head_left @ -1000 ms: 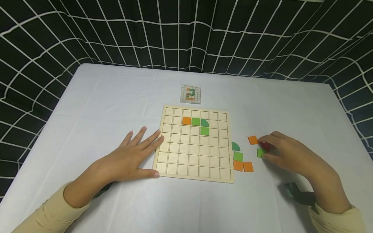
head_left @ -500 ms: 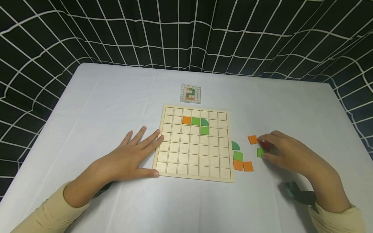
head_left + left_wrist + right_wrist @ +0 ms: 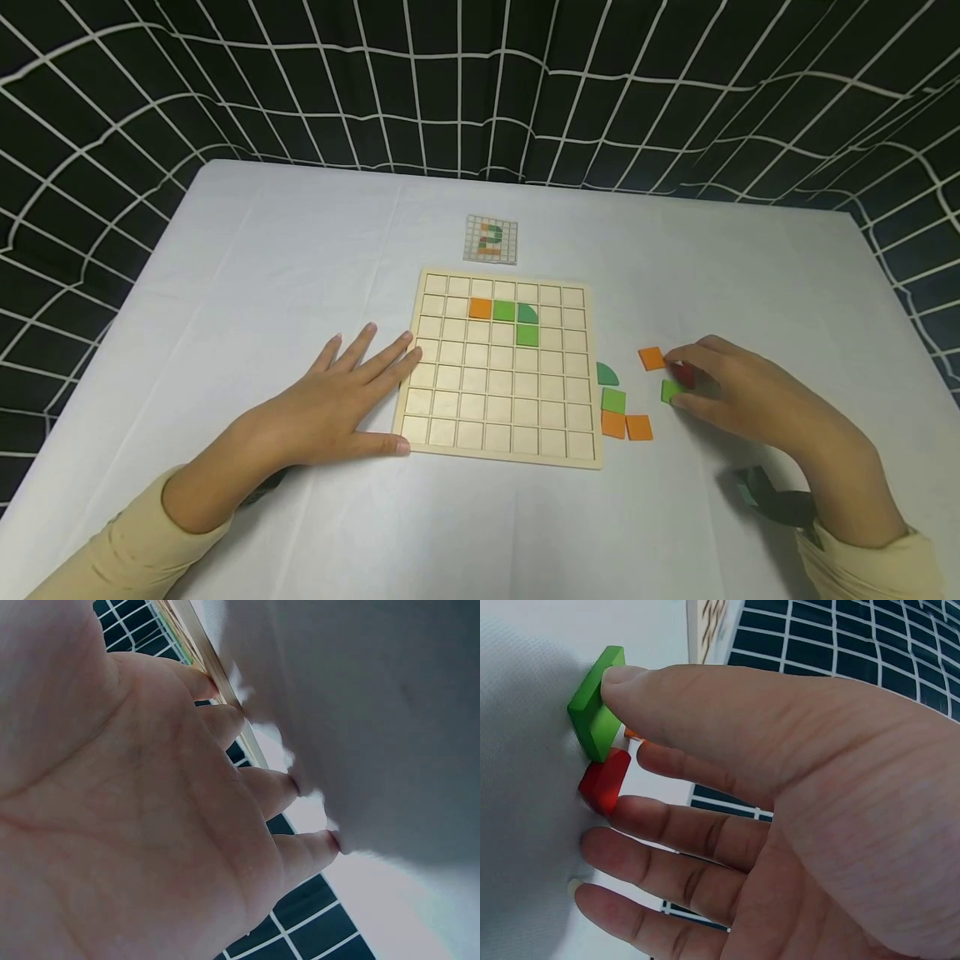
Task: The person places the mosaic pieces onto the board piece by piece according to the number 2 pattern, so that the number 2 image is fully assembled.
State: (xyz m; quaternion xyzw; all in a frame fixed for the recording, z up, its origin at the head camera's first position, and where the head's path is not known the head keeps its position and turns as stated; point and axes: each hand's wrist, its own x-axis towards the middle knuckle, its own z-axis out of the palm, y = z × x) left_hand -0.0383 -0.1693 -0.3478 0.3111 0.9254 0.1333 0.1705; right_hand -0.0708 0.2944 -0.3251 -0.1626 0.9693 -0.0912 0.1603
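Note:
My left hand (image 3: 330,417) lies with fingers spread at the left side of a pale wooden grid board (image 3: 467,382). Its thumb and two nearest fingers touch the board's edge; the other fingertips rest on the cloth. My right hand (image 3: 750,400) rests over loose tiles at the right. Its thumb touches a green square tile (image 3: 592,712), and a finger touches a red tile (image 3: 604,781) partly hidden under the hand in the head view. Near the index fingertip lies an orange square tile (image 3: 652,358). On the board sit an orange square (image 3: 480,308), two green squares (image 3: 504,311) and a dark green quarter-circle (image 3: 527,314).
Between the board and right hand lie a dark green quarter-circle (image 3: 607,374), a green square (image 3: 613,401) and two orange squares (image 3: 639,427). A small pattern card (image 3: 491,240) lies behind the board. A black curtain (image 3: 420,83) with white grid lines surrounds the white-covered table.

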